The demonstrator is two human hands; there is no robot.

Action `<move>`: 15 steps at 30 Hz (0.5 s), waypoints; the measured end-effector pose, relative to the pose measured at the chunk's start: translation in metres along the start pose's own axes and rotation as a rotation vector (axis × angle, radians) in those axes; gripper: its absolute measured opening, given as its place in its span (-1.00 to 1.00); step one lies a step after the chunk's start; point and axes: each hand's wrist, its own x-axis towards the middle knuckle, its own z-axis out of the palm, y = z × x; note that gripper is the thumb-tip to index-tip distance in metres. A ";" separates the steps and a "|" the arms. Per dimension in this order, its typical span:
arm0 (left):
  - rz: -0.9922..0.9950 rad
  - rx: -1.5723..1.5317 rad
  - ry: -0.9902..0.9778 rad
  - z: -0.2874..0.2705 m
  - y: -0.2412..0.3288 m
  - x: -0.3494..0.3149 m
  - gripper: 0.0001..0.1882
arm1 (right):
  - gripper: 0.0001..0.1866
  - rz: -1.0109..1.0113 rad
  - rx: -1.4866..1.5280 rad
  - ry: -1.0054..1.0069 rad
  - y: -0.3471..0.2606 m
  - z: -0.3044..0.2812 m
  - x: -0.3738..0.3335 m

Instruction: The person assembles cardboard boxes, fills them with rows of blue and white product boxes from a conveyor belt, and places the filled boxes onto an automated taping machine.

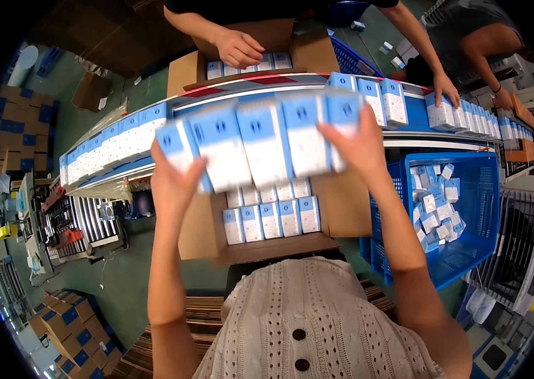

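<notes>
Between my two hands a row of several blue-and-white small boxes [260,148] is squeezed together, blurred by motion. My left hand [175,177] presses on the row's left end, thumb on the front face. My right hand [357,142] grips the right end in the same way. Just beneath the row stands an open cardboard carton [346,205] with its flaps spread. Inside it, rows of similar small boxes [271,220] stand upright; the held row hides the carton's far part.
Behind the carton runs a conveyor with a blue belt [415,112], carrying small boxes left and right. Across it, a person's hand [240,49] hovers over another carton [185,73]; their other hand [446,88] touches boxes. A blue crate [479,249] holds loose boxes at right.
</notes>
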 end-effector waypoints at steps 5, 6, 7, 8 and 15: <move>-0.149 -0.074 -0.225 0.037 -0.076 -0.097 -0.20 | -0.46 0.237 0.090 -0.187 0.048 0.024 -0.119; -0.203 -0.137 -0.238 0.052 -0.083 -0.097 -0.19 | -0.46 0.185 0.004 -0.147 0.065 0.041 -0.124; -0.259 -0.197 -0.245 0.066 -0.090 -0.095 -0.18 | -0.46 0.129 -0.076 -0.112 0.081 0.059 -0.128; -0.166 -0.203 -0.162 0.090 -0.110 -0.090 -0.14 | -0.47 0.069 -0.161 -0.077 0.097 0.077 -0.130; -0.358 0.279 -0.520 0.181 -0.185 -0.055 0.04 | -0.52 0.056 -0.535 -0.610 0.180 0.180 -0.101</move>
